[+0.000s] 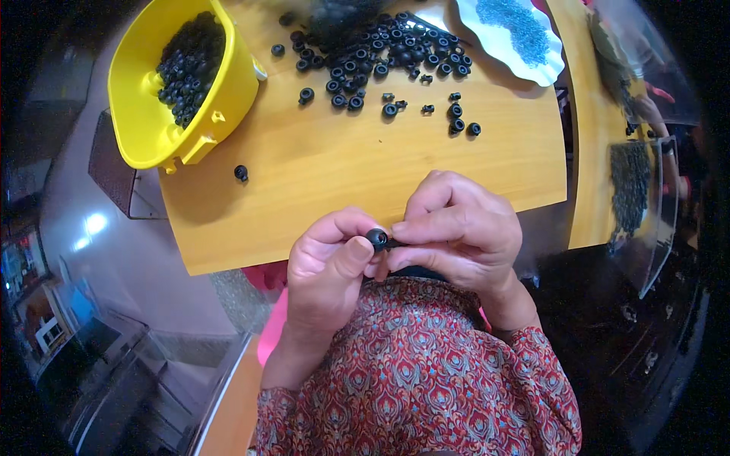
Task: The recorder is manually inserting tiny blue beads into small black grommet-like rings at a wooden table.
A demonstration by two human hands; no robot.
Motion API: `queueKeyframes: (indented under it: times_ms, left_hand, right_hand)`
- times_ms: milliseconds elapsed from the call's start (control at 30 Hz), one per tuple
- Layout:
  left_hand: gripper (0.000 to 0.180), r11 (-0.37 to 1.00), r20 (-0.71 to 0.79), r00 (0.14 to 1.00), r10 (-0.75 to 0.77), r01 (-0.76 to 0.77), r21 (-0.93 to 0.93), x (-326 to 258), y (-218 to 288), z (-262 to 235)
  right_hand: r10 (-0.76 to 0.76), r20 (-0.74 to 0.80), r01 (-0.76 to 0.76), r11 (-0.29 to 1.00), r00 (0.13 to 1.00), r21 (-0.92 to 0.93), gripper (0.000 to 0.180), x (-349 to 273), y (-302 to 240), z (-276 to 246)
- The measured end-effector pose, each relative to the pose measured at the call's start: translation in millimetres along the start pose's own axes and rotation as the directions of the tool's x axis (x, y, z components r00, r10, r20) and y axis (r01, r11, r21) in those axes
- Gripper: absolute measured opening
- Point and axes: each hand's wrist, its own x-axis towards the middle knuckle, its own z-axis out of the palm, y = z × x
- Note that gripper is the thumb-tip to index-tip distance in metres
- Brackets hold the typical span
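A small black rubber ring (378,239), round with a dark centre hole, is pinched between fingers of the left hand (331,266) and right hand (456,228), just above the desk (342,175) edge. Farther off, loose black rings (380,57) and a yellow bowl (137,114) are seen.

Bowl (144,114) left on the board (342,175), loose rings (380,61) behind, plate (525,45) perhaps far right.
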Motion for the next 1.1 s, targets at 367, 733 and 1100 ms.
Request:
queueKeyframes:
  times_ms: [367,733,1100]
  left_hand:
    - [0.016,0.998,0.002,0.999,-0.033,0.032,0.060,-1.8,4.3,-0.1]
    - [0.014,0.988,0.026,0.995,-0.094,0.091,0.123,-2.3,12.6,1.5]
    - [0.016,0.947,0.154,0.964,-0.217,0.169,0.273,0.3,24.4,1.3]
  right_hand:
    - [-0.009,0.049,0.009,1.000,0.999,-0.011,0.021,0.1,-2.2,1.6]
    - [0.029,0.110,-0.038,0.996,0.993,0.076,0.026,0.8,-8.7,-4.2]
    - [0.086,0.344,-0.170,0.960,0.935,0.223,0.029,19.2,0.3,-23.7]
